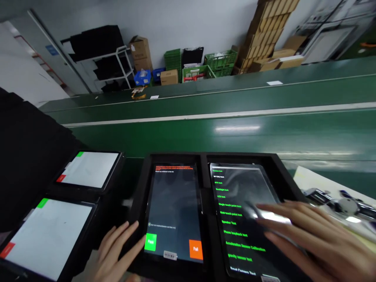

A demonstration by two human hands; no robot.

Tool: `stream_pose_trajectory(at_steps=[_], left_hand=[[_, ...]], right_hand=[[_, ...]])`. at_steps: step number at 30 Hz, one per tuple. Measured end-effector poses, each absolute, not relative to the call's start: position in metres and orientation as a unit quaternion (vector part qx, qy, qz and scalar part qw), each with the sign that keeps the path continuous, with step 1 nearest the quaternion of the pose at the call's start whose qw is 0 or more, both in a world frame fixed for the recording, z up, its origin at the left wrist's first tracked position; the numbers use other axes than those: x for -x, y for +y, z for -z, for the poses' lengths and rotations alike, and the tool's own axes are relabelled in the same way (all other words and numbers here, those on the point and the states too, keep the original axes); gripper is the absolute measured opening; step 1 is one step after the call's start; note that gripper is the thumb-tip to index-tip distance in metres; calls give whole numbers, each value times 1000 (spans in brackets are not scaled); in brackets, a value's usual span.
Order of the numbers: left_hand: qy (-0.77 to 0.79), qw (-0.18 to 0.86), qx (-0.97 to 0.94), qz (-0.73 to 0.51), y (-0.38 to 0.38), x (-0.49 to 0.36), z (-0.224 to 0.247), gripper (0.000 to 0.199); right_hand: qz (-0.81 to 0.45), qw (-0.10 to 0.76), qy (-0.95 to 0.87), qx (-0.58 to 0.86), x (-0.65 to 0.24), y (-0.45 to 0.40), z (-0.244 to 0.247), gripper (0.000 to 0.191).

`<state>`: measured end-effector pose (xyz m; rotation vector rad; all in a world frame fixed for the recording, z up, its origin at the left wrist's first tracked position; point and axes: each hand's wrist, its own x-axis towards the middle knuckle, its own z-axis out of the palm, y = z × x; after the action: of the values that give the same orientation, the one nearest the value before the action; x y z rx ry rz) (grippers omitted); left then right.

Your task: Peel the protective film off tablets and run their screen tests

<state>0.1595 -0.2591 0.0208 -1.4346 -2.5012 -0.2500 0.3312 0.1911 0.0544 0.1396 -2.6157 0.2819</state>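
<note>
My left hand (116,252) lies with its fingers stretched out at the lower left edge of a tablet (174,203). One fingertip is beside the green Pass button, and an orange Fail button shows at the right of that screen. In my right hand (320,235) is a silver stylus (273,216), blurred by motion. Its tip is over a second tablet (255,243), which displays a list of tests, mostly in green text. Whether the tip touches the glass I cannot tell. Both tablets sit in a black foam tray (205,174) with separate compartments.
Two more tablets (91,168) with white screens lie on the left, beside dark stacked material (29,141). Metal parts (346,203) rest on paper at the right. Beyond runs a green conveyor (176,137); crates (220,60) and cardboard boxes (264,35) stand by the wall.
</note>
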Motion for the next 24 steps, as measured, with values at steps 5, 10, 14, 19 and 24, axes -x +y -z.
stream_pose_trajectory(at_steps=[5,10,14,19,24], left_hand=[[-880,65,423,207,-191,-87,-41,50],[-893,42,404,192,-120,-26,-36,41],[-867,97,435,223,-126,-31,-26,34],[-859,175,410,251,-135,-38,-20,28],[-877,89,429,197,-126,-33,-22,34]], right_hand=[[-60,160,-984,-48,-242,214,-60,41],[3,157,-987,-24,-206,207,-43,39],[-47,177,-980,-74,-228,201,-49,39],[-27,243,-969,-21,-237,207,-45,39],[-2,242,-970,-17,-230,211,-37,38]])
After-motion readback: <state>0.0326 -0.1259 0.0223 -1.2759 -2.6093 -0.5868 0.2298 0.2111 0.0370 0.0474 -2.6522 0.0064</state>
